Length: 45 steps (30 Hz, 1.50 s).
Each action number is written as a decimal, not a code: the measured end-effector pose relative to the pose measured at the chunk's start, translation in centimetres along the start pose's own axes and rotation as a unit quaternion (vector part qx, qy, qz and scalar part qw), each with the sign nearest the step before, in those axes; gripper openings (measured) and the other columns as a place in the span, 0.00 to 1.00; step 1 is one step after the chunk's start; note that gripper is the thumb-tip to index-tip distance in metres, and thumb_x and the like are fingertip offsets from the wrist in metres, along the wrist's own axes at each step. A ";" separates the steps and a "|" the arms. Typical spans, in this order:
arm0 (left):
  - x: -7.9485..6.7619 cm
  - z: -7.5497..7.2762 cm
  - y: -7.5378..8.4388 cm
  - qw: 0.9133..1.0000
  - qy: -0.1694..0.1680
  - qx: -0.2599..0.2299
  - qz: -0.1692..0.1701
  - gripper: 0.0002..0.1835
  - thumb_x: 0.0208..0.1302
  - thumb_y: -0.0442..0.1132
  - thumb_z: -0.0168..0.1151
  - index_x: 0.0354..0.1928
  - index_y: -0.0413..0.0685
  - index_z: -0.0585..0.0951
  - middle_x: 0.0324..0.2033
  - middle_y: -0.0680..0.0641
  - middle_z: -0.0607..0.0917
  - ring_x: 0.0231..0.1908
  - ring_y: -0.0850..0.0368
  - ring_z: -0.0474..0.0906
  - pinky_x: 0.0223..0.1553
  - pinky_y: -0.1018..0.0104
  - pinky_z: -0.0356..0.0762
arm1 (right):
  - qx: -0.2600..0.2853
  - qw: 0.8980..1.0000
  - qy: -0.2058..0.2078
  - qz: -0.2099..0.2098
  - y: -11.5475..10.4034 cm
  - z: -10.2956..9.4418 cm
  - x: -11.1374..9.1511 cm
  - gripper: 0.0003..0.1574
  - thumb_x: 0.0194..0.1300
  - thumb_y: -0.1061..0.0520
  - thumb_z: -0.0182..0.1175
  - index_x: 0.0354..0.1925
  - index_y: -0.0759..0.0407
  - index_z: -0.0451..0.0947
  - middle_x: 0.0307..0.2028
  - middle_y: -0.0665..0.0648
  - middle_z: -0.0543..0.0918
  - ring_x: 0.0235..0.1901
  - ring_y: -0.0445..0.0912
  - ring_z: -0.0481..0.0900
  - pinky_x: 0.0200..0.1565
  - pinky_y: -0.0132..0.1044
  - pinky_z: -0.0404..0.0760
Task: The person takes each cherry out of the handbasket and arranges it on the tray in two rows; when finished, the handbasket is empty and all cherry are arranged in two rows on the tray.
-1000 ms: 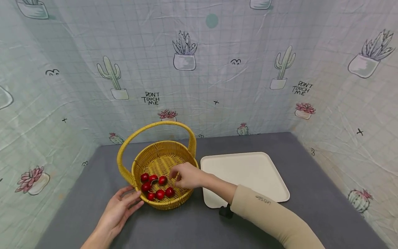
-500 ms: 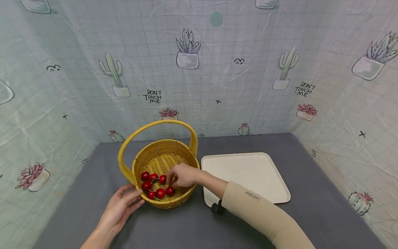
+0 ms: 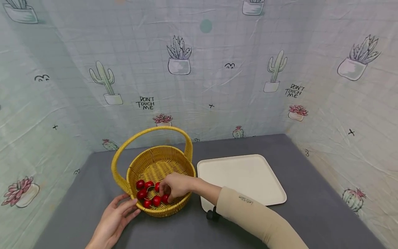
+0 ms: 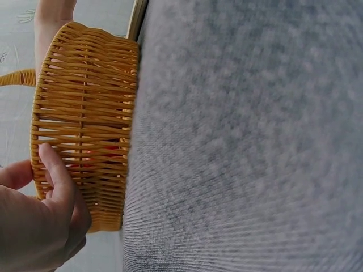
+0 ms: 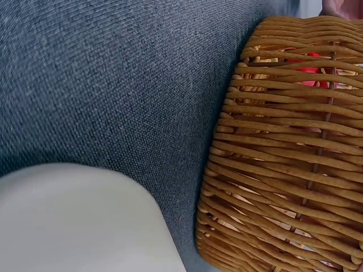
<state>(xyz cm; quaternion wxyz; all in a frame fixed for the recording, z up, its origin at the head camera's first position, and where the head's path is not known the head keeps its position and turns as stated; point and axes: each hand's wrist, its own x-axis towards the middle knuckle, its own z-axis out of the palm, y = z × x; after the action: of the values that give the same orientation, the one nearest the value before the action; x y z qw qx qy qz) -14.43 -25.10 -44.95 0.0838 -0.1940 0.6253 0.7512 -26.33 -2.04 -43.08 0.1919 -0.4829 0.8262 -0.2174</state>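
Flat and gray underneath, a big worktop [image 3: 174, 235]. On top, a round yellow basket [image 3: 160, 211], and just beside it a white tray [image 3: 239, 176], maybe close for easy reaching. Touching the basket's edge, the left hand [image 3: 115, 219], fingers loose, perhaps to stop sliding. Inside the basket, the right hand [image 3: 177, 185], fingers bent and narrow; cannot tell if pinching anything. Littlest of all, red cherries [image 3: 157, 201], bunched near those fingers.

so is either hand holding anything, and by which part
The left hand touches the basket rim; the right hand is among the cherries, but whether it grips one can't be told.
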 end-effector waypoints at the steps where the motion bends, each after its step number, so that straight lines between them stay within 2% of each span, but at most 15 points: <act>1: 0.0 0.0 0.0 1.000 0.000 0.000 0.000 0.35 0.76 0.38 0.62 0.72 0.41 0.51 0.63 0.40 0.65 0.46 0.60 0.80 0.55 0.59 0.85 | 0.002 1.000 0.000 0.001 0.0 0.0 0.0 0.15 0.58 0.64 0.77 0.42 0.54 0.85 0.36 0.43 0.85 0.37 0.31 0.80 0.39 0.18 0.79; 5: 0.0 -0.1 0.0 1.000 0.000 0.004 -0.003 0.35 0.75 0.39 0.63 0.71 0.42 0.52 0.64 0.40 0.65 0.46 0.59 0.80 0.56 0.58 0.85 | 0.016 1.000 0.012 0.000 0.0 -0.2 -0.2 0.17 0.60 0.64 0.75 0.47 0.55 0.85 0.39 0.45 0.86 0.38 0.32 0.81 0.40 0.18 0.79; 9: 0.0 -0.2 0.1 1.000 -0.001 0.008 -0.005 0.39 0.75 0.39 0.64 0.73 0.40 0.49 0.65 0.38 0.64 0.48 0.58 0.81 0.57 0.58 0.85 | 0.030 0.998 0.042 -0.024 -0.1 -0.7 -0.7 0.18 0.64 0.63 0.73 0.52 0.56 0.86 0.43 0.46 0.87 0.41 0.33 0.82 0.42 0.18 0.79; 15: 0.2 -0.3 0.1 1.000 -0.004 0.006 -0.011 0.36 0.76 0.38 0.62 0.72 0.39 0.50 0.56 0.42 0.74 0.47 0.55 0.81 0.56 0.56 0.85 | 0.053 0.993 0.092 -0.050 -0.6 -1.9 -2.7 0.16 0.67 0.59 0.72 0.53 0.55 0.86 0.44 0.44 0.87 0.43 0.33 0.82 0.45 0.20 0.82; 18: 0.2 -0.5 0.0 1.000 -0.001 0.005 -0.020 0.35 0.76 0.38 0.61 0.71 0.39 0.50 0.53 0.42 0.75 0.45 0.53 0.82 0.55 0.54 0.86 | 0.071 0.989 0.117 -0.050 -0.8 -2.3 -3.7 0.16 0.67 0.57 0.72 0.53 0.55 0.85 0.46 0.45 0.86 0.44 0.33 0.82 0.46 0.23 0.83; 22: 0.2 -0.6 0.0 1.000 0.001 0.002 -0.024 0.36 0.77 0.39 0.61 0.72 0.39 0.49 0.49 0.44 0.77 0.43 0.54 0.82 0.54 0.55 0.86 | 0.102 0.981 0.157 -0.049 -1.1 -3.0 -5.2 0.16 0.68 0.57 0.71 0.53 0.55 0.84 0.50 0.47 0.84 0.44 0.33 0.82 0.46 0.26 0.85; 27: 0.3 -0.4 -0.1 1.000 0.005 0.002 -0.023 0.37 0.76 0.41 0.63 0.72 0.41 0.49 0.51 0.44 0.76 0.44 0.55 0.82 0.54 0.55 0.86 | 0.177 0.962 0.201 -0.049 -0.5 -3.9 -7.3 0.17 0.68 0.58 0.71 0.54 0.58 0.83 0.47 0.48 0.86 0.45 0.38 0.84 0.46 0.32 0.88; 31: 0.4 -0.2 -0.2 1.000 0.006 0.001 -0.019 0.38 0.74 0.43 0.66 0.71 0.43 0.50 0.52 0.45 0.77 0.44 0.55 0.82 0.54 0.55 0.86 | 0.209 0.949 0.232 -0.034 0.9 -4.4 -9.2 0.17 0.68 0.58 0.71 0.54 0.57 0.84 0.46 0.48 0.86 0.46 0.41 0.83 0.47 0.36 0.89; 38: 0.4 -0.2 -0.3 1.000 0.009 -0.005 -0.019 0.38 0.74 0.42 0.66 0.70 0.43 0.50 0.48 0.48 0.80 0.43 0.55 0.82 0.52 0.55 0.87 | 0.255 0.932 0.259 0.012 3.7 -4.6 -12.2 0.17 0.67 0.63 0.71 0.54 0.58 0.84 0.47 0.53 0.86 0.50 0.50 0.83 0.49 0.38 0.89; 40: 0.5 -0.2 -0.2 1.000 0.009 -0.004 -0.020 0.39 0.74 0.42 0.65 0.71 0.43 0.49 0.48 0.48 0.80 0.43 0.55 0.82 0.52 0.55 0.87 | 0.252 0.930 0.265 0.033 4.5 -4.5 -12.8 0.18 0.67 0.64 0.71 0.54 0.58 0.83 0.48 0.54 0.86 0.51 0.51 0.84 0.48 0.38 0.89; 45: 0.4 -0.1 0.0 1.000 0.012 0.000 -0.018 0.39 0.73 0.41 0.66 0.71 0.42 0.50 0.48 0.47 0.79 0.43 0.54 0.82 0.52 0.54 0.87 | 0.216 0.933 0.271 0.094 6.5 -3.8 -13.3 0.17 0.67 0.62 0.71 0.54 0.57 0.84 0.50 0.54 0.86 0.51 0.50 0.84 0.46 0.37 0.88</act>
<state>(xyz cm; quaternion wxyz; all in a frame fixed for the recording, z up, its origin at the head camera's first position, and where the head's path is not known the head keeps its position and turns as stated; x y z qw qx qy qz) -14.79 -25.27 -45.09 0.0900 -0.2144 0.6224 0.7473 -26.86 13.15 -42.07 0.0795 -0.2726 0.8217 -0.4942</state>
